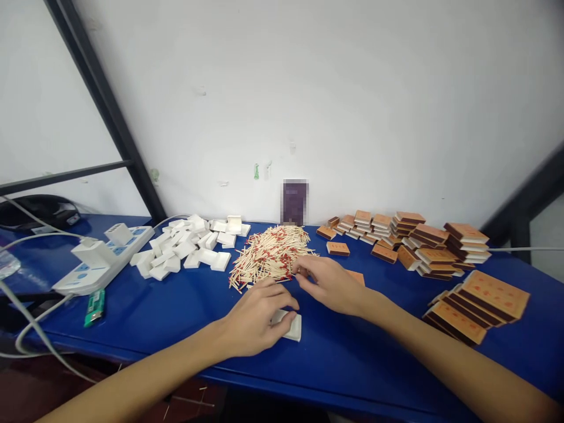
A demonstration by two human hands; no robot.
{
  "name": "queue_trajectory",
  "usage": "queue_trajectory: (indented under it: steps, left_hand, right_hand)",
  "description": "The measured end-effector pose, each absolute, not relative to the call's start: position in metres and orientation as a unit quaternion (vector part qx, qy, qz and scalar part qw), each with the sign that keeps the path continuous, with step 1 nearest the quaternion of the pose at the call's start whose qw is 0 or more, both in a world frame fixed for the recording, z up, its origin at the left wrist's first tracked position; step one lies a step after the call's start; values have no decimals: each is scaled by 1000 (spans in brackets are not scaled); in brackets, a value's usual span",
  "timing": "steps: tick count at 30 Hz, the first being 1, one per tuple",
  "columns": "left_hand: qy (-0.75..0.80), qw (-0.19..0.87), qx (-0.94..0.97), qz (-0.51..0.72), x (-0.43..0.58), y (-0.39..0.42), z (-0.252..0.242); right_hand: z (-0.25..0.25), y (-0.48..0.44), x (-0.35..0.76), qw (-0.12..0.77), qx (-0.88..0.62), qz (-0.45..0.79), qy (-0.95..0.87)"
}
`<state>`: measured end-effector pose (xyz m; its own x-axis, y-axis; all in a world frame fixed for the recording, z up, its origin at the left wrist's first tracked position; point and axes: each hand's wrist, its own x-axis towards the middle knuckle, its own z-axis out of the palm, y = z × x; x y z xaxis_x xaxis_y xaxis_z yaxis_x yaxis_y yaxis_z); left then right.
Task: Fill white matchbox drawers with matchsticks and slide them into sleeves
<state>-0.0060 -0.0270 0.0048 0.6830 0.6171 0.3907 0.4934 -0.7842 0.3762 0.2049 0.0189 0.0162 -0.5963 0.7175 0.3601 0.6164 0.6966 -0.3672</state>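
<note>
My left hand is closed around a white matchbox tray lying on the blue table, thumb on the near side and fingers curled over it. Part of the tray is hidden beneath the hand. At the right edge of a heap of red-tipped matches, my right hand has its fingertips drawn together, and what is between them is too small to make out. An orange matchbox cover shows partly behind my right hand.
Loose white trays are piled left of the matches. Orange and brown matchboxes stand stacked at the right, with a nearer stack by the right forearm. A power strip with cables and a green packet lie at the left.
</note>
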Motion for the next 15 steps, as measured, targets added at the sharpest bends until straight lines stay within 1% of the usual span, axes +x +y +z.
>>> queue_trajectory:
  steps: [5, 7, 11, 15]
  left_hand:
    - [344, 44, 894, 284, -46, 11, 25]
    - [338, 40, 907, 247, -63, 27, 34]
    - [302, 80, 939, 144, -76, 36, 39]
    - [295, 87, 946, 104, -75, 28, 35]
  right_hand:
    - [-1, 23, 189, 233, -344, 152, -897]
    - [-3, 20, 184, 229, -335, 162, -899]
    - [0, 21, 170, 207, -343, 191, -896]
    - [6, 27, 155, 173, -359, 225, -889]
